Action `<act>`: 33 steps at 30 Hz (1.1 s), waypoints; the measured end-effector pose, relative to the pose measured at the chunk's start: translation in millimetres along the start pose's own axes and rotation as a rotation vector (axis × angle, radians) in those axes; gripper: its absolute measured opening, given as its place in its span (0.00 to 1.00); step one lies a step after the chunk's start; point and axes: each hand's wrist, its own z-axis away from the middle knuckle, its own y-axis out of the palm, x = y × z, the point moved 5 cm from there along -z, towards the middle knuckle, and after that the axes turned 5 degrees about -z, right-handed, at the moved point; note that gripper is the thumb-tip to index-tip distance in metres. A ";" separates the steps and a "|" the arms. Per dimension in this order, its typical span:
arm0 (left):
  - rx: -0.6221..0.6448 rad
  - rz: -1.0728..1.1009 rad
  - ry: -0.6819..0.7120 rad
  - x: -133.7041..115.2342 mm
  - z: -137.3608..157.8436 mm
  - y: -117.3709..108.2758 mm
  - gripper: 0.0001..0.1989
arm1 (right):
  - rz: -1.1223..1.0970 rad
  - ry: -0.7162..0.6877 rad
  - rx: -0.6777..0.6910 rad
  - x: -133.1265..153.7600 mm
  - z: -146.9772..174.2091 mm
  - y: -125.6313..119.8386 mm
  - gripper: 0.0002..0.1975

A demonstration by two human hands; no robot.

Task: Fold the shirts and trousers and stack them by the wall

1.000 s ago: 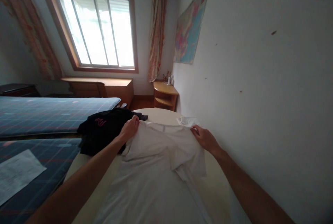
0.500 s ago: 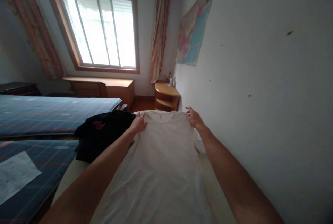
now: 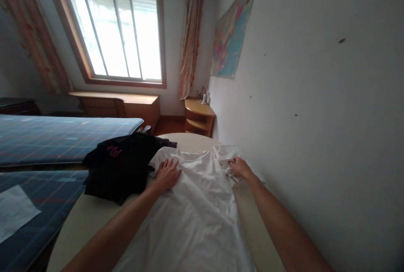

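Note:
A white T-shirt [image 3: 198, 204] lies spread on a pale round table [image 3: 259, 221], its neckline at the far side and its body running towards me. My left hand [image 3: 168, 174] rests flat on the shirt near the left shoulder, fingers spread. At the right sleeve, my right hand [image 3: 240, 166] has its fingers closed on the bunched white fabric. Wrinkles cross the chest and the right sleeve is crumpled. Close by my left hand, a heap of black clothing [image 3: 120, 171] with pink lettering sits on the table.
Left of the table are mattresses with blue plaid covers [image 3: 63, 135], and a sheet of paper [image 3: 17, 211] lies on the lower one. A white wall [image 3: 315, 158] runs close along the right. Beyond the table stand a corner shelf [image 3: 198, 110] and a wooden desk [image 3: 142, 101].
The shirt's shoulders have come down onto the table, nearer to me. My left hand has let go and flattened on the cloth; my right hand has moved lower, to the sleeve.

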 end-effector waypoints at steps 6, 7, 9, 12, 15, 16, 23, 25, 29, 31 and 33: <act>0.019 -0.023 -0.031 1.1 -8.0 8.4 0.27 | -0.064 0.128 -0.206 -17.4 -31.0 -41.3 0.22; 0.021 -0.027 -0.037 0.0 -8.7 8.9 0.27 | -0.060 0.158 -0.223 -22.5 -33.5 -45.7 0.23; 0.018 -0.033 -0.054 -2.6 -8.5 9.2 0.28 | -0.046 0.198 -0.214 -31.5 -33.4 -48.0 0.26; -0.030 -0.027 -0.027 -9.2 -5.1 7.2 0.28 | -0.007 0.206 -0.146 -38.3 -24.3 -40.1 0.29; -0.099 0.006 0.088 -19.1 0.6 4.8 0.28 | 0.064 0.187 -0.117 -35.0 -13.6 -32.0 0.27; -0.110 0.020 0.126 -22.3 2.9 5.1 0.28 | 0.089 0.175 -0.115 -31.6 -11.4 -29.9 0.26; -0.034 0.092 0.235 -36.0 17.1 17.0 0.25 | 0.172 0.031 -0.046 5.4 -15.4 -8.5 0.20; -0.027 0.101 0.224 -35.9 18.7 18.0 0.26 | 0.188 0.031 -0.040 13.3 -17.4 -1.7 0.19; -0.013 0.122 0.232 -34.9 18.4 18.1 0.26 | 0.215 0.047 -0.049 24.6 -20.5 6.3 0.15; -0.006 0.124 0.240 -34.3 17.0 18.7 0.26 | 0.217 0.066 -0.045 27.5 -23.9 6.9 0.13; -0.002 0.122 0.247 -33.7 14.4 20.1 0.26 | 0.209 0.102 -0.046 28.5 -29.6 4.6 0.13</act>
